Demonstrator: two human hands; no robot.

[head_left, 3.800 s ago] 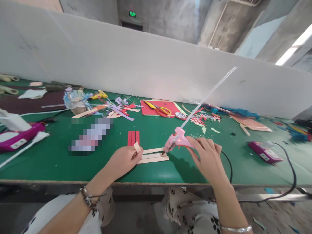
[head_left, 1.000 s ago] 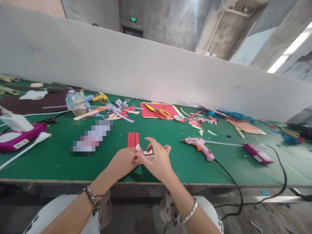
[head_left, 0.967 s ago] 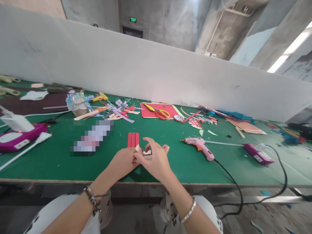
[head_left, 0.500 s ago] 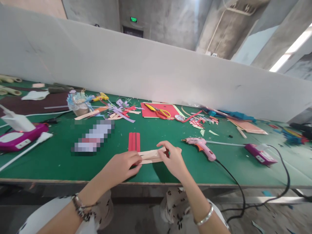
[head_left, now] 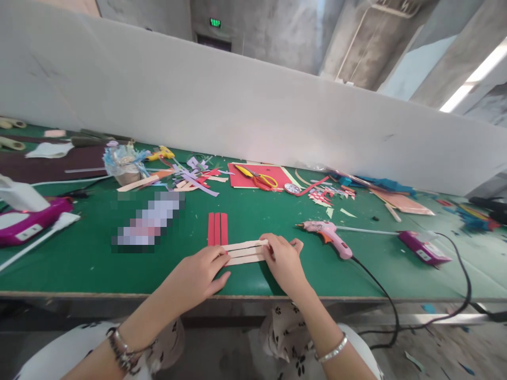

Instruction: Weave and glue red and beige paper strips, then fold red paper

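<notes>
Several cream paper strips (head_left: 246, 253) lie side by side on the green table, their left ends meeting red paper strips (head_left: 217, 229) that run away from me. My left hand (head_left: 204, 272) presses its fingertips on the crossing at the left end and holds it down, the thumb a little apart below. At the other end, my right hand (head_left: 282, 261) grips the cream strips with bent fingers; those ends are hidden under it. A pink glue gun (head_left: 328, 236) rests to the right of this hand, its nozzle pointing left.
Scissors (head_left: 257, 178) with yellow handles lie on red paper sheets (head_left: 241, 182) at the back. Paper scraps (head_left: 194, 177) surround them. Purple power strips (head_left: 425, 248) sit at both sides, with cords across the table. A pixelated object (head_left: 148, 221) lies left. A white partition (head_left: 253, 116) stands behind.
The cream strips now lie flatter and more evenly spaced. My right hand has shifted slightly down and right, and my left thumb has moved off the strips.
</notes>
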